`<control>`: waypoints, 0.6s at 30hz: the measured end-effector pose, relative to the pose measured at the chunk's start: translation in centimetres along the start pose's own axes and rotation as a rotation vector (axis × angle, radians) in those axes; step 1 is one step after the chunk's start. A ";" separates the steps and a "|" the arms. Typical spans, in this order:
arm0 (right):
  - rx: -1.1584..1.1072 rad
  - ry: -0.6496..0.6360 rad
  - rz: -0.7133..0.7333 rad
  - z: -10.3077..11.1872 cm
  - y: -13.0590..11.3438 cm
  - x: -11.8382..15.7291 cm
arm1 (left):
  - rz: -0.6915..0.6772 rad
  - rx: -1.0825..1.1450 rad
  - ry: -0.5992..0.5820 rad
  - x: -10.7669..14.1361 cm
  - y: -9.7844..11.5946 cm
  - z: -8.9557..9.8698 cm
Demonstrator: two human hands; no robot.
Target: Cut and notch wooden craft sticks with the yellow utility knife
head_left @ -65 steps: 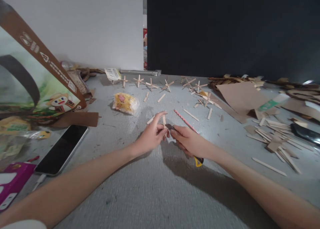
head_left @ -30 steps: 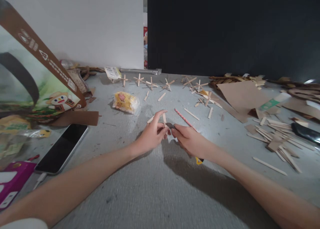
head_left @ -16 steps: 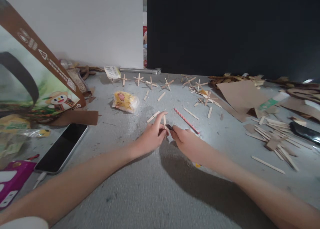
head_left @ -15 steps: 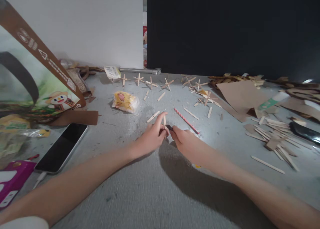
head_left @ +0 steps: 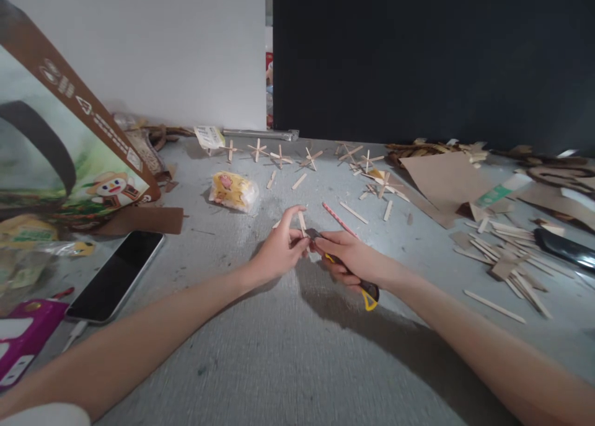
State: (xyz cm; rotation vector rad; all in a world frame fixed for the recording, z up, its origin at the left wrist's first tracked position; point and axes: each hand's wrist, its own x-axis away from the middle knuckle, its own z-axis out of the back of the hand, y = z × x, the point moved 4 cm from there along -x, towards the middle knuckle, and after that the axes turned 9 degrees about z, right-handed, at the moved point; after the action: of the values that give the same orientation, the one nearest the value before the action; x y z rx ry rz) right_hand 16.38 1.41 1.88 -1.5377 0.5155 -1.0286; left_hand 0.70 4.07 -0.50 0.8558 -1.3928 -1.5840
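Between the thumb and fingers of my left hand [head_left: 277,249] is a short wooden stick [head_left: 302,221], held nearly upright. My right hand [head_left: 351,257] is wrapped round a black and yellow utility knife [head_left: 370,294], whose front end meets the stick beside my left fingertips. A red patterned pencil-like rod [head_left: 339,219] lies just beyond my right hand. Behind the hands stand several small crossed-stick pieces, one of them a star shape [head_left: 258,149]. Short cut sticks [head_left: 299,181] lie in front of them.
A yellow wrapped packet [head_left: 232,190] sits left of centre. On the left are a phone [head_left: 116,277], a purple object [head_left: 32,333] and a large printed bag [head_left: 93,165]. Loose sticks [head_left: 495,306], brown cardboard [head_left: 446,178] and a glossy black object [head_left: 564,246] lie at the right.
My right hand has turned, so the knife's handle and yellow end now show below it. My left hand has shifted slightly left, and the stick now leans a little.
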 end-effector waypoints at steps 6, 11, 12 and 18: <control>-0.098 -0.019 0.174 1.2 0.2 -0.7 | -0.007 0.049 -0.072 0.1 0.2 -0.4; 0.494 0.392 0.482 2.1 -0.9 -0.5 | -0.003 0.069 -0.091 0.2 0.2 -0.6; 0.575 0.422 0.499 2.0 -1.0 -0.5 | -0.002 0.070 -0.095 0.2 0.1 -0.6; 0.719 0.378 0.472 1.2 -1.0 -0.7 | -0.028 -0.010 -0.111 0.2 -0.5 -0.8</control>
State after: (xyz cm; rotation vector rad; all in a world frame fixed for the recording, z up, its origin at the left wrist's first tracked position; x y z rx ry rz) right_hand 16.75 2.87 2.67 -0.5507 0.6395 -0.9804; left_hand 1.26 3.58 -1.13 0.7944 -1.4546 -1.6808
